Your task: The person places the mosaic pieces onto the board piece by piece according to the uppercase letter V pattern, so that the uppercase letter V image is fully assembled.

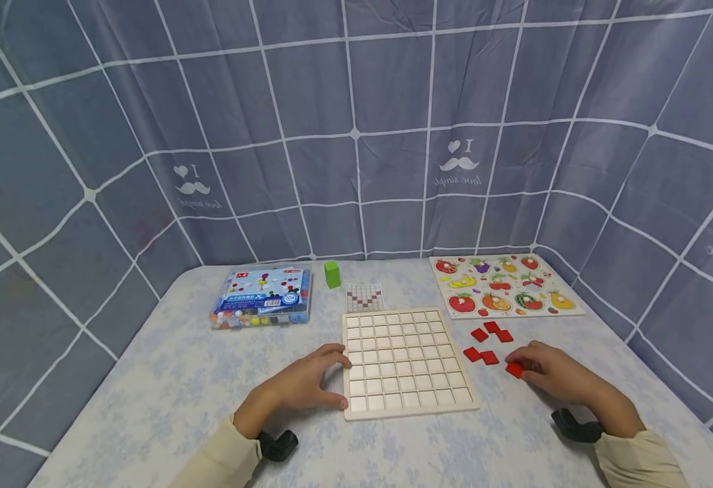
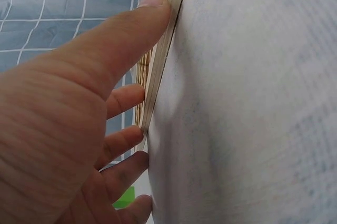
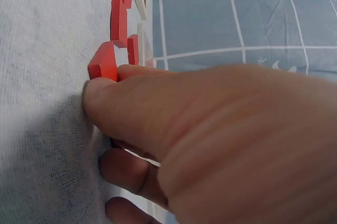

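Observation:
A pale wooden grid board (image 1: 401, 359) lies flat on the table in the head view, its squares bare. My left hand (image 1: 298, 386) is at its left side, thumb and fingers spread, the thumb touching the board's edge (image 2: 167, 34) in the left wrist view. To the right of the board, my right hand (image 1: 560, 371) pinches a red square tile (image 1: 514, 369) between thumb and fingers, low at the tabletop. The same tile (image 3: 103, 61) shows past the thumb in the right wrist view. Several other red tiles (image 1: 489, 357) lie loose between board and right hand.
Behind the board lies a small grid card (image 1: 365, 297) with a V of dark red squares. A green block (image 1: 332, 274) stands near it. A clear plastic box (image 1: 263, 298) of colored parts is back left, a fruit puzzle board (image 1: 505, 286) back right. Grey curtain surrounds the table.

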The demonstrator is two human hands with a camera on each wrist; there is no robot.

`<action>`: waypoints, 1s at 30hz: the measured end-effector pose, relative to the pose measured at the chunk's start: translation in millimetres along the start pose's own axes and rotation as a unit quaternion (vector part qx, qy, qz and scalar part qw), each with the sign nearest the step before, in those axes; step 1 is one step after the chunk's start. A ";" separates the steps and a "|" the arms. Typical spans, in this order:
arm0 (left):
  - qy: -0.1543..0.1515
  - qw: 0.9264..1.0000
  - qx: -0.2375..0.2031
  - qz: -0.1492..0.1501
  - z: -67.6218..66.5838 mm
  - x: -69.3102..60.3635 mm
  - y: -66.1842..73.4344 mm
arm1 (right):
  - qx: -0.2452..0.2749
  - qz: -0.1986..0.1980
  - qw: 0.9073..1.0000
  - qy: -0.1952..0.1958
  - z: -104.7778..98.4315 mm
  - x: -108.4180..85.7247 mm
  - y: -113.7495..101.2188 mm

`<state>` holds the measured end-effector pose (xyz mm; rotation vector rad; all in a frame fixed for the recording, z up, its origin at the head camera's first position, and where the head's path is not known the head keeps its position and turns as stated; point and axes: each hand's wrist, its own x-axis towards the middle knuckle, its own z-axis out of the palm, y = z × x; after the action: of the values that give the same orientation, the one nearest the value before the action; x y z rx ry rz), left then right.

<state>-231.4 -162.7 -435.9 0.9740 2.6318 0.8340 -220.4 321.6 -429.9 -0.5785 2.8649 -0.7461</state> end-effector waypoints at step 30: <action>0.004 1.000 -0.030 0.006 1.5 1.2 -8.1 | -0.079 -0.065 0.995 0.009 -4.0 39.6 -22.7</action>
<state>-236.0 -166.3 -441.7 0.9727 2.5935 0.9159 -250.1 289.5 -416.2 -0.7882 2.9438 -0.5471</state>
